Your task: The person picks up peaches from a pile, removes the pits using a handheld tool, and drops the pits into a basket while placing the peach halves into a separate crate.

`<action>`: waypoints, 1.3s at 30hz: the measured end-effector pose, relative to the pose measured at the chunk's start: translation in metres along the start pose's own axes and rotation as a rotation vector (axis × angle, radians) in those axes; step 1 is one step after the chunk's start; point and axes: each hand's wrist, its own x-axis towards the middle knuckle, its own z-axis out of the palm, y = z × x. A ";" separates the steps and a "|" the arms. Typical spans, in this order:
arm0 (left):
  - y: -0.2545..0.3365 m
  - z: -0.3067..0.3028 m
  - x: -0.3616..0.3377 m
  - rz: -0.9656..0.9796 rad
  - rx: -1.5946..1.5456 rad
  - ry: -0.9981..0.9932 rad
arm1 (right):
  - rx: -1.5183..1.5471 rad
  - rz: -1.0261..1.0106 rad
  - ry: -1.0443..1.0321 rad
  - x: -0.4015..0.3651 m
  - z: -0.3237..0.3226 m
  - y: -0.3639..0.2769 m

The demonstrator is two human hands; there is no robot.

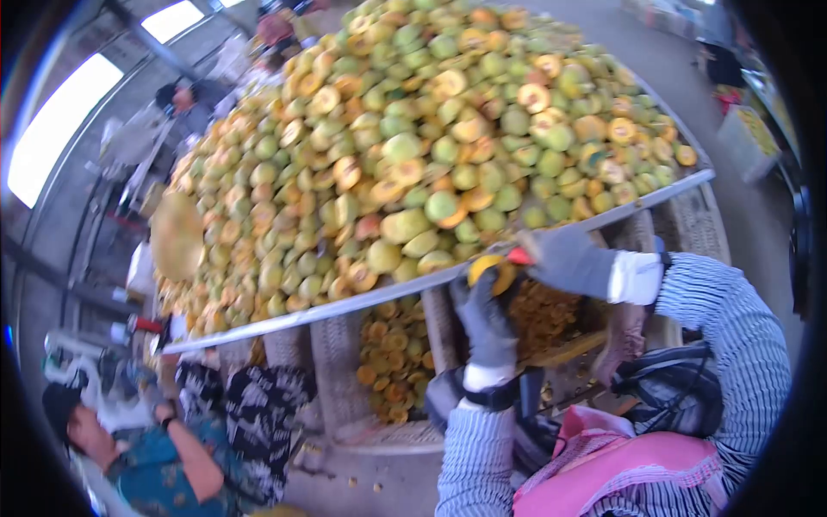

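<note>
My left hand point(488, 314), in a grey glove, is closed around a yellow peach half point(493, 270) at the near edge of the table. Beside it my right hand point(564, 260), also gloved, grips a small tool with a red part point(520, 256) close against the fruit. Blur and my fingers hide the tool's working end. Just beyond both hands rises a big heap of green and orange peaches point(405, 148), many cut in half. Beneath my hands lies a bin of brown-orange scraps point(544, 314).
A pale metal rim point(379, 298) borders the heap. Below it, a crate holds peach halves point(394, 349). At the left a person in a teal patterned shirt point(164, 461) works close by; other people are farther back. A white crate point(746, 142) stands at the right.
</note>
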 end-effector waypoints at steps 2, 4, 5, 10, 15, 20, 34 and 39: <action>-0.001 0.004 -0.006 0.041 0.023 -0.055 | 0.053 0.044 -0.032 -0.002 0.004 0.001; -0.001 0.003 -0.005 -0.048 0.005 -0.099 | 0.015 0.109 -0.177 -0.004 0.002 0.003; -0.003 0.005 -0.005 -0.065 -0.006 -0.105 | -0.044 0.121 -0.206 -0.006 0.005 0.006; -0.023 0.002 -0.002 -0.084 0.035 -0.107 | -0.294 0.041 -0.137 -0.014 0.035 0.036; -0.024 0.000 0.003 -0.155 0.052 -0.204 | -0.031 0.201 -0.290 -0.010 0.028 0.036; 0.008 -0.017 -0.013 0.047 0.076 -0.269 | 0.074 0.167 -0.176 -0.024 0.020 0.057; 0.102 0.012 -0.040 0.428 0.510 -0.028 | 0.152 0.143 0.042 0.049 -0.038 0.048; 0.034 0.020 0.002 0.210 0.401 -0.270 | 0.170 0.362 0.027 0.107 -0.017 0.041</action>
